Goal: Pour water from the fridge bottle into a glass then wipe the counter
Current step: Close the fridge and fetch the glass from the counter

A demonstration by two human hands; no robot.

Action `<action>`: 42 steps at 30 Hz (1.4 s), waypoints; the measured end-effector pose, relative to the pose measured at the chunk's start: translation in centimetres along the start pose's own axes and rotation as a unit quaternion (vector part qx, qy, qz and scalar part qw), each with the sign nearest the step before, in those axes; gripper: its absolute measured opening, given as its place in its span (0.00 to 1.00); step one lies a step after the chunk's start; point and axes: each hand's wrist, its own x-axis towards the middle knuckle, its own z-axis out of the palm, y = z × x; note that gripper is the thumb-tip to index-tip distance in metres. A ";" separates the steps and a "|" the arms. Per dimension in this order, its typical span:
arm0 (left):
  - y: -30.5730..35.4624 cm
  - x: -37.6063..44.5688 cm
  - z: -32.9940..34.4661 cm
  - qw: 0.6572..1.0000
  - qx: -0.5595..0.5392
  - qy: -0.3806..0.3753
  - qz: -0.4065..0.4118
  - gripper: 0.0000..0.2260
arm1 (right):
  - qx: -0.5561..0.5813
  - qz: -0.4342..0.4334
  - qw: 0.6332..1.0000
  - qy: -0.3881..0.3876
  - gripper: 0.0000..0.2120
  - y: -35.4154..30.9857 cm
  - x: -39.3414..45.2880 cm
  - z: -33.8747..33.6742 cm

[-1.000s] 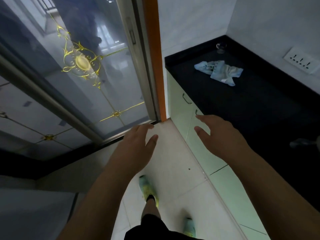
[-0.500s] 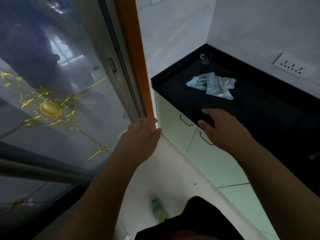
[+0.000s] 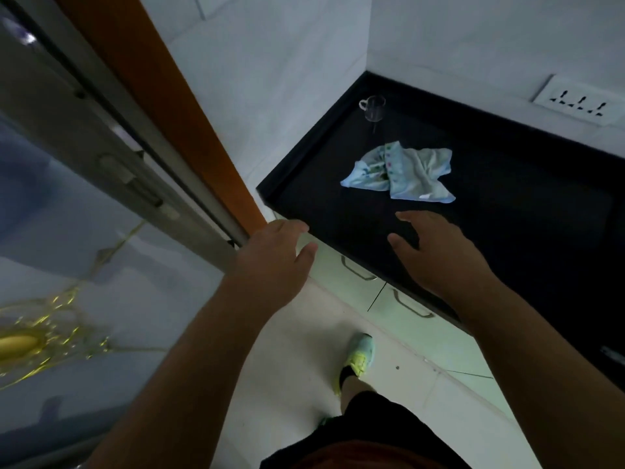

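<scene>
left hand [image 3: 270, 258]: empty, fingers loose, hanging by the counter's front corner
right hand [image 3: 436, 252]: empty too, fingers spread over the black counter [image 3: 507, 211]
glass cup [image 3: 372, 108]: far back corner
cloth [image 3: 402, 174]: crumpled, just past the right hand

**Hands come forward to the counter**

Compared with a second ago, the right hand [image 3: 436, 252] is now over the black counter [image 3: 507, 211], fingers loosely spread, nearer the crumpled blue cloth [image 3: 402, 174] but not touching it; before, it hung in front of the cabinet doors. The left hand [image 3: 274, 258], earlier over the floor by the glass door [image 3: 67, 231], now sits just off the counter's near corner. The glass cup [image 3: 373, 108] and cloth appear closer and lower in view.
</scene>
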 end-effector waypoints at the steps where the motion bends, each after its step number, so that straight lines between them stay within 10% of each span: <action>1: 0.1 1.7 -0.1 1.000 0.003 -0.009 0.001 0.19 | -0.002 0.003 1.000 -0.006 0.25 0.1 1.6 0.1; 22: 1.1 29.4 1.1 0.995 0.029 -0.065 0.071 0.21 | 0.040 0.041 0.998 0.025 0.23 0.2 26.1 3.3; 42: 3.1 45.7 5.0 0.992 0.021 -0.093 0.088 0.23 | 0.123 0.093 0.986 0.068 0.53 1.6 50.9 5.6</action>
